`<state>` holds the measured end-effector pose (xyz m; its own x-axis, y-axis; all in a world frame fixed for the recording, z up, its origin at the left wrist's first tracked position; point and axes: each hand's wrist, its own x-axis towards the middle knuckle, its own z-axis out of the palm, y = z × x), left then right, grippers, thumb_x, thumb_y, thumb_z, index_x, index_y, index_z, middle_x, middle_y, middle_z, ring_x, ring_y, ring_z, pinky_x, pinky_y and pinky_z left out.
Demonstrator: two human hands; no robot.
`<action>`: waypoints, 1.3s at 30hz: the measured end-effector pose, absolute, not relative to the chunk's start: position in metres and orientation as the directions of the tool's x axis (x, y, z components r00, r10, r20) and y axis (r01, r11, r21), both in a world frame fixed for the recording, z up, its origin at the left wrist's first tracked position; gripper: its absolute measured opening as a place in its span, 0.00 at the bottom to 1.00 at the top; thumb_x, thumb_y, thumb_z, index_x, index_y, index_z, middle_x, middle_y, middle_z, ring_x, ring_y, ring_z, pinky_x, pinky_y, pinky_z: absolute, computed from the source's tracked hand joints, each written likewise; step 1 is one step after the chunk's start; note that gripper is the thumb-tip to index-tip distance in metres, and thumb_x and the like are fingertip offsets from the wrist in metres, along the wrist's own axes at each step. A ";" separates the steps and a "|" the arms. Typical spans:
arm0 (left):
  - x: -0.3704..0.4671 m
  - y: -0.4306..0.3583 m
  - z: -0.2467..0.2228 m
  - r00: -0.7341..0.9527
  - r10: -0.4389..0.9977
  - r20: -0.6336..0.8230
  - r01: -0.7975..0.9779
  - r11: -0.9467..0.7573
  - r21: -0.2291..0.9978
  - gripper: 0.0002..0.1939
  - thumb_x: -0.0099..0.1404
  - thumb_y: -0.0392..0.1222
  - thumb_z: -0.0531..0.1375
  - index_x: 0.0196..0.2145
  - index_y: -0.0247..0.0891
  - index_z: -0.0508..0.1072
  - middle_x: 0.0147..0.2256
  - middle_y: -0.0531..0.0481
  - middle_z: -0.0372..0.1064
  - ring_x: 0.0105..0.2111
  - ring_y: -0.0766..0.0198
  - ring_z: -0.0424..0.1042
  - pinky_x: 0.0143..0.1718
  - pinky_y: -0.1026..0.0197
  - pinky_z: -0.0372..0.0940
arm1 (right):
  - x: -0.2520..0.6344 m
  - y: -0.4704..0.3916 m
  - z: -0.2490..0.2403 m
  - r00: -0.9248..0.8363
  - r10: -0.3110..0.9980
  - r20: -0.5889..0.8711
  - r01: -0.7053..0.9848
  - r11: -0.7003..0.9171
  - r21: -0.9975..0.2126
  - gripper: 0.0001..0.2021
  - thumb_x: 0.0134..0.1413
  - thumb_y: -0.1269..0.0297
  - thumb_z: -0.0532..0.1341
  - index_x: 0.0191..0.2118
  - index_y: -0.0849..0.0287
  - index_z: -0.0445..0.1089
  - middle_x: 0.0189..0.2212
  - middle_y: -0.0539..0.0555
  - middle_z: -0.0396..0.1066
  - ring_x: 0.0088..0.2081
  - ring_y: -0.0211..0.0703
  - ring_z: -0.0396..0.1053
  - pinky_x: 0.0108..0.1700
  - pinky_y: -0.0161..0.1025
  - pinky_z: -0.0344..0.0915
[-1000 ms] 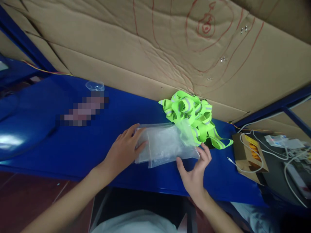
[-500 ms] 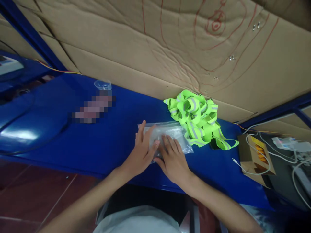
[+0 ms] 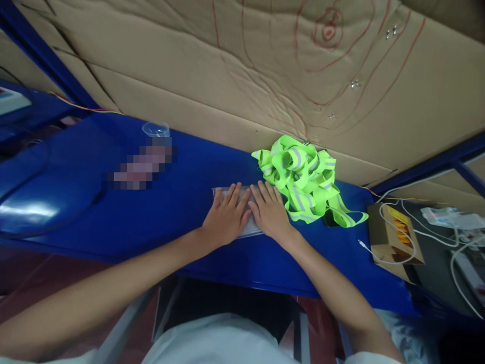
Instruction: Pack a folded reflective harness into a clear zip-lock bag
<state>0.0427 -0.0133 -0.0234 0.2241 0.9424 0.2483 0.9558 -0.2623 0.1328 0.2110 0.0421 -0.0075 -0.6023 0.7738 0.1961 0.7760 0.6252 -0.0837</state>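
A clear plastic bag (image 3: 248, 230) lies flat on the blue table (image 3: 182, 212), mostly covered by my hands. My left hand (image 3: 226, 215) presses on its left part with the fingers spread. On its right part rests my right hand (image 3: 271, 210), palm down and fingers stretched out. The two thumbs almost meet over the middle of the bag. Just behind and to the right sits a tangled heap of neon yellow-green straps (image 3: 303, 174) with grey reflective stripes, close to my right fingers.
A tall cardboard panel (image 3: 170, 65) with red drawn lines stands along the table's back. To the right are an open cardboard box (image 3: 379, 235) with orange packets and a white cable (image 3: 413, 258). A clear plastic cup (image 3: 157, 130) and a pixelated patch are at the left.
Both hands have flattened onto the bag, the right one sliding forward. The bag now looks smoother and covers less of the table. The view has shifted slightly.
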 end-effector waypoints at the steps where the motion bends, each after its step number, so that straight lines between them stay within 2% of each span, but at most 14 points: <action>1: 0.041 -0.013 -0.025 0.227 0.944 0.241 0.956 -0.263 0.130 0.32 0.81 0.49 0.45 0.75 0.29 0.57 0.74 0.28 0.47 0.75 0.36 0.49 0.72 0.28 0.47 | 0.211 0.041 -0.010 -0.598 0.778 0.192 0.780 0.620 -0.083 0.29 0.79 0.56 0.46 0.75 0.65 0.57 0.75 0.65 0.53 0.77 0.63 0.48 0.76 0.62 0.48; 8: 0.039 -0.012 -0.027 0.236 0.949 0.207 0.958 -0.263 0.117 0.32 0.81 0.49 0.45 0.75 0.30 0.57 0.74 0.28 0.47 0.75 0.36 0.49 0.72 0.28 0.45 | 0.210 0.042 -0.017 -0.583 0.800 0.144 0.795 0.598 -0.099 0.29 0.79 0.57 0.43 0.76 0.64 0.55 0.76 0.63 0.52 0.77 0.60 0.48 0.77 0.59 0.45; 14: 0.031 -0.007 -0.027 0.252 0.949 0.191 0.944 -0.285 0.169 0.32 0.80 0.49 0.45 0.74 0.30 0.58 0.73 0.29 0.50 0.73 0.37 0.54 0.71 0.28 0.48 | 0.203 0.040 -0.016 -0.542 0.835 0.091 0.826 0.550 -0.122 0.29 0.79 0.58 0.44 0.77 0.64 0.54 0.77 0.62 0.50 0.78 0.60 0.47 0.78 0.58 0.42; 22: 0.015 -0.001 -0.026 0.329 0.929 0.171 0.912 -0.359 0.196 0.34 0.80 0.51 0.41 0.74 0.29 0.58 0.74 0.30 0.47 0.74 0.37 0.51 0.71 0.27 0.46 | 0.191 0.035 -0.016 -0.484 0.873 0.064 0.859 0.487 -0.159 0.30 0.78 0.57 0.44 0.77 0.63 0.52 0.77 0.62 0.48 0.78 0.59 0.43 0.78 0.59 0.40; 25: -0.007 0.011 -0.024 0.357 0.919 0.170 0.880 -0.392 0.268 0.33 0.80 0.49 0.40 0.74 0.32 0.59 0.74 0.33 0.51 0.74 0.42 0.52 0.73 0.30 0.46 | 0.179 0.034 -0.015 -0.455 0.886 0.088 0.871 0.463 -0.161 0.30 0.78 0.56 0.45 0.76 0.64 0.54 0.77 0.64 0.49 0.78 0.62 0.45 0.77 0.61 0.43; 27: -0.024 0.016 -0.019 0.346 0.926 0.151 0.848 -0.377 0.371 0.32 0.81 0.48 0.38 0.76 0.34 0.54 0.73 0.36 0.53 0.74 0.47 0.53 0.74 0.34 0.47 | 0.170 0.036 -0.014 -0.448 0.889 0.099 0.874 0.458 -0.162 0.30 0.78 0.56 0.45 0.76 0.65 0.54 0.76 0.65 0.50 0.78 0.62 0.45 0.77 0.61 0.44; 29: -0.037 0.014 -0.009 0.330 0.932 0.154 0.825 -0.363 0.433 0.32 0.82 0.50 0.38 0.77 0.37 0.50 0.74 0.37 0.51 0.75 0.48 0.51 0.74 0.35 0.46 | 0.161 0.041 -0.012 -0.446 0.889 0.099 0.868 0.457 -0.196 0.30 0.78 0.56 0.46 0.76 0.66 0.55 0.76 0.67 0.51 0.78 0.62 0.45 0.77 0.61 0.43; 31: -0.042 0.005 0.001 0.345 0.908 0.239 0.835 -0.413 0.365 0.30 0.81 0.54 0.44 0.74 0.40 0.58 0.75 0.38 0.48 0.76 0.45 0.47 0.74 0.30 0.39 | 0.154 0.050 -0.009 -0.442 0.893 0.089 0.848 0.448 -0.285 0.29 0.76 0.57 0.51 0.75 0.66 0.57 0.76 0.67 0.52 0.78 0.61 0.46 0.77 0.61 0.44; 33: -0.040 -0.009 0.007 0.458 0.836 0.302 0.811 -0.532 0.243 0.28 0.80 0.55 0.50 0.71 0.42 0.62 0.74 0.39 0.51 0.75 0.44 0.51 0.75 0.31 0.37 | 0.149 0.062 -0.004 -0.428 0.900 0.075 0.826 0.424 -0.372 0.30 0.74 0.59 0.56 0.75 0.62 0.58 0.75 0.65 0.53 0.77 0.57 0.49 0.76 0.58 0.49; 36: -0.035 -0.022 0.004 0.530 0.785 0.321 0.793 -0.593 0.140 0.29 0.80 0.51 0.52 0.73 0.43 0.60 0.72 0.38 0.57 0.70 0.44 0.61 0.73 0.36 0.50 | 0.152 0.069 0.007 -0.437 0.890 0.131 0.744 0.439 -0.503 0.28 0.73 0.64 0.57 0.74 0.60 0.59 0.75 0.61 0.54 0.75 0.44 0.55 0.73 0.45 0.58; 39: -0.043 -0.020 -0.009 0.520 0.786 0.335 0.811 -0.577 0.097 0.23 0.81 0.46 0.50 0.68 0.43 0.68 0.69 0.38 0.63 0.67 0.42 0.66 0.67 0.36 0.59 | 0.177 0.055 0.022 -0.495 0.817 0.297 0.573 0.564 -0.595 0.22 0.76 0.65 0.51 0.69 0.61 0.66 0.72 0.57 0.61 0.73 0.37 0.58 0.72 0.39 0.59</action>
<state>-0.0430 -0.0201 -0.0088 0.5196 0.7860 0.3349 0.8108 -0.5772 0.0968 0.1769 0.0553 0.0219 -0.4952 0.8166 0.2965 0.5733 0.5636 -0.5947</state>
